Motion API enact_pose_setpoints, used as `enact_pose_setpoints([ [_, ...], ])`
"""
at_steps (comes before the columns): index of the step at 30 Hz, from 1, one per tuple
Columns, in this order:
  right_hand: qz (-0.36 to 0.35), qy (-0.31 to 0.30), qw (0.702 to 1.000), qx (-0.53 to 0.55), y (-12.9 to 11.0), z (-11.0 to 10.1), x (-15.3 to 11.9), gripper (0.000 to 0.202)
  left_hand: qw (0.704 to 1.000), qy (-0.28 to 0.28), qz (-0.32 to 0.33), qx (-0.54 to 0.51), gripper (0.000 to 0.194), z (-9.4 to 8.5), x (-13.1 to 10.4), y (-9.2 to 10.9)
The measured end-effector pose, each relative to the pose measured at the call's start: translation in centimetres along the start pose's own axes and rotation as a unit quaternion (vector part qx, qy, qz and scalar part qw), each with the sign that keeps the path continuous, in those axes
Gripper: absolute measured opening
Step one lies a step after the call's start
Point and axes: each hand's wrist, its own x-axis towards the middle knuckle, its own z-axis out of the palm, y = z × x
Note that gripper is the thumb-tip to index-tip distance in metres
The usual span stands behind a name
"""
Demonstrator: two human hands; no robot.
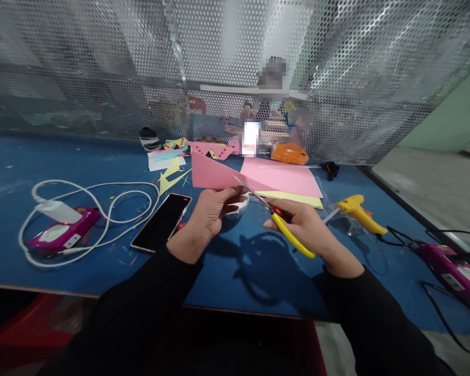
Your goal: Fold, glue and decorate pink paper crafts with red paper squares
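My left hand (pixel 203 216) pinches the lower edge of a pink paper sheet (pixel 213 173), which stands raised above the table. In my right hand (pixel 307 227) is a pair of scissors (pixel 293 237) with yellow handles, its blades pointing up and left. The blade tips lie against the pink paper, just right of my left fingertips. I cannot tell how far any cut reaches. A white object (pixel 241 206), partly hidden by my left fingers, is beneath the paper. Behind the scissors lies a stack of pink sheets (pixel 290 176) with a yellow sheet under it.
Left are a black phone (pixel 162 222), yellow paper scraps (pixel 172 175), and a white cable (pixel 109 216) by a purple power strip (pixel 62 232). Right are a yellow glue gun (pixel 362 214) and another purple strip (pixel 454 271). Perforated metal (pixel 102 62) borders the back; a person (pixel 272 117) sits beyond.
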Motion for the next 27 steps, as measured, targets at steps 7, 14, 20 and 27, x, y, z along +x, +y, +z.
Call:
enact_pose_setpoints([
  [7,0.001,-0.009,1.000,-0.010,0.3,0.0,0.0,0.038,1.000,-0.003,-0.006,0.015,0.012,0.0,-0.1,0.4],
  [14,0.000,-0.016,0.999,-0.030,0.0,0.0,0.1,0.038,1.000,-0.012,-0.010,0.019,0.014,-0.2,0.0,0.6],
  [20,-0.009,-0.005,0.999,-0.040,-0.3,-0.3,0.1,0.043,1.000,-0.025,-0.011,0.000,0.022,-0.3,0.1,0.9],
  [27,-0.018,0.005,1.000,-0.025,0.1,-1.4,0.1,0.044,0.998,0.011,0.043,-0.039,0.032,-1.5,0.6,3.4],
])
